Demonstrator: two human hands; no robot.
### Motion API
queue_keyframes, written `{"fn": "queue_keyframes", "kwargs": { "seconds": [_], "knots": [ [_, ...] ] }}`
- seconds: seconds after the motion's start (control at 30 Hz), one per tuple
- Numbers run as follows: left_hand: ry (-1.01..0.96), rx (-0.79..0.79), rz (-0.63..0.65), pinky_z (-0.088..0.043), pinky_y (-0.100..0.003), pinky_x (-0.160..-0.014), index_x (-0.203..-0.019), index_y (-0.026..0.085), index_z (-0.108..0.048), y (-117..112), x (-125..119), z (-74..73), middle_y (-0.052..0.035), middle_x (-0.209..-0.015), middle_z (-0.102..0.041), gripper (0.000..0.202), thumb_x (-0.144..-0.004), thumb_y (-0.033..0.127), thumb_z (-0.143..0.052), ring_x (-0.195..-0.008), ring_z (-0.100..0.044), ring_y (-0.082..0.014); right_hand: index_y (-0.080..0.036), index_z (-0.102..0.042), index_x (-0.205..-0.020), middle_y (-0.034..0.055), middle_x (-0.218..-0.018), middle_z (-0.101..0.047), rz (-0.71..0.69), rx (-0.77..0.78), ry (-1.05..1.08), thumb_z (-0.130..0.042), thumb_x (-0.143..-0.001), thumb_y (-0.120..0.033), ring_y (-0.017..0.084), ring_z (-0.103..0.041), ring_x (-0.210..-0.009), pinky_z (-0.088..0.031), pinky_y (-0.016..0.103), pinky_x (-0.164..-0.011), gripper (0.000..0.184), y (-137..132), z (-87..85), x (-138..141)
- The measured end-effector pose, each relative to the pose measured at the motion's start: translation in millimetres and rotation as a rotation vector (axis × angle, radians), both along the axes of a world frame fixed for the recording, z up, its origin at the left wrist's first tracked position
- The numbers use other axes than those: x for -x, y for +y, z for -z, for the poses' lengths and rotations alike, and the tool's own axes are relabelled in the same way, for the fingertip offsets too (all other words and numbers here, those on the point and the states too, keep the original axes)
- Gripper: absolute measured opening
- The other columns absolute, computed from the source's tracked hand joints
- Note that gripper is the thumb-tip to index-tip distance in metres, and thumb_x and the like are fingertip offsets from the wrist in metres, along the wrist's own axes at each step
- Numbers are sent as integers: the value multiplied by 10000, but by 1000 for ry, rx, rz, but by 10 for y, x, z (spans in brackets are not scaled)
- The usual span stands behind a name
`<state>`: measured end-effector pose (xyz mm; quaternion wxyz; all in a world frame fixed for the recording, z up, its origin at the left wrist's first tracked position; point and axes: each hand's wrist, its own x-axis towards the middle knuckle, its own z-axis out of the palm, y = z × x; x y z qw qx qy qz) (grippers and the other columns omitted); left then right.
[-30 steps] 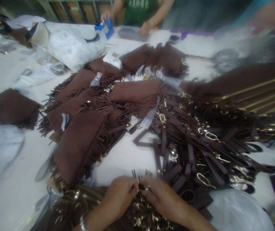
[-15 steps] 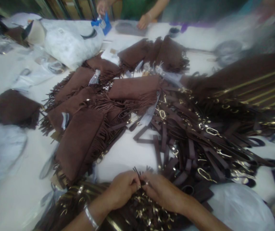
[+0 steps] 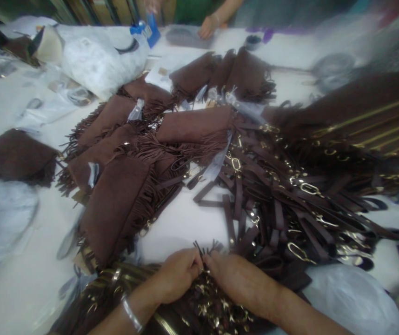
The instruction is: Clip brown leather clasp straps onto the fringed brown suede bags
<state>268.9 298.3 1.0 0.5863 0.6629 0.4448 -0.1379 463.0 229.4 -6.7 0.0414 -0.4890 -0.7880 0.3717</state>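
My left hand (image 3: 180,275) and my right hand (image 3: 228,277) meet at the lower middle, fingers pinched together. Thin dark leather strips (image 3: 199,247) stick up from between their fingertips, like a small tassel. Just below the hands lies a cluster of gold metal clasps (image 3: 216,309). Under my left wrist is a stack of brown pieces with gold zippers (image 3: 129,274). What exactly sits between the fingertips is partly hidden.
Brown fringed pouches (image 3: 119,204) lie across the middle of the white table (image 3: 182,223). A heap of dark straps with gold hooks (image 3: 276,204) spreads to the right. A clear plastic bag (image 3: 353,298) is at lower right. Across the table, another person's hand (image 3: 209,27) rests near a blue packet (image 3: 147,31).
My right hand has rolled slightly inward over the strips, its back turning up and its fingers closer to my left hand. My left hand has hardly moved.
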Motion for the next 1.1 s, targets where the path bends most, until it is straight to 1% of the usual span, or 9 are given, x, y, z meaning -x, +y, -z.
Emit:
{"fn": "queue_keyframes", "kwargs": {
  "seconds": [0.1,0.17,0.3,0.4,0.5,0.67,0.87,1.0,1.1],
  "knots": [
    [6,9,-10,-413,-256,-725,-859,192,-611,0,-1,1,0,-859,-656,115,-847,182,-497,-821,-573,-175,-150,-581,-1030,72,-867,-653,-138,-42,-37,-476,-882,-53,190,-620,-703,-450,271,-562,206,5,39,19],
    [12,4,-14,-411,-257,-725,-849,191,-607,2,-10,-7,-2,-854,-656,111,-845,184,-497,-824,-575,-177,-149,-574,-1017,73,-864,-650,-176,-51,-47,-471,-877,-48,196,-616,-702,-441,277,-546,201,16,40,20],
    [58,-62,10,-401,-264,-728,-831,196,-610,-9,-25,-11,-1,-845,-654,122,-837,183,-489,-813,-573,-176,-147,-570,-1006,67,-852,-654,-193,-16,-75,-475,-871,-40,195,-616,-706,-449,280,-562,198,38,32,21],
    [84,-105,40,-388,-266,-712,-824,205,-606,-22,-28,3,3,-835,-655,123,-841,192,-484,-801,-574,-174,-144,-572,-994,78,-862,-665,-209,28,-57,-473,-895,-72,198,-633,-754,-466,277,-607,158,74,24,15],
    [105,-127,64,-381,-269,-704,-833,212,-610,-19,-38,-6,3,-841,-661,130,-853,205,-482,-806,-580,-177,-141,-579,-974,86,-861,-674,-223,56,-48,-462,-914,-113,209,-651,-776,-461,279,-611,134,121,3,-6],
    [159,-156,90,-377,-278,-712,-840,213,-602,7,-78,-92,-7,-843,-660,130,-869,200,-476,-830,-592,-188,-143,-599,-944,75,-838,-690,-176,120,-32,-444,-924,-173,212,-680,-717,-432,276,-576,159,168,-45,-42],
    [200,-201,130,-393,-286,-722,-859,206,-591,-8,-108,-144,-27,-846,-659,156,-900,195,-441,-849,-604,-203,-141,-633,-922,105,-859,-726,-76,244,-7,-439,-943,-240,238,-711,-774,-450,275,-627,219,219,-87,-48],
    [211,-225,163,-400,-289,-722,-887,199,-587,-26,-119,-163,-37,-861,-671,164,-914,182,-426,-849,-618,-205,-128,-659,-958,127,-925,-749,-56,324,22,-467,-912,-207,239,-722,-849,-462,260,-668,213,253,-72,-43],
    [225,-262,198,-392,-298,-696,-889,197,-589,-36,-124,-155,-39,-840,-676,176,-922,176,-417,-814,-628,-209,-119,-669,-1003,136,-966,-753,-50,353,24,-486,-895,-197,238,-720,-891,-462,252,-689,226,262,-56,-33]
  ]
}}
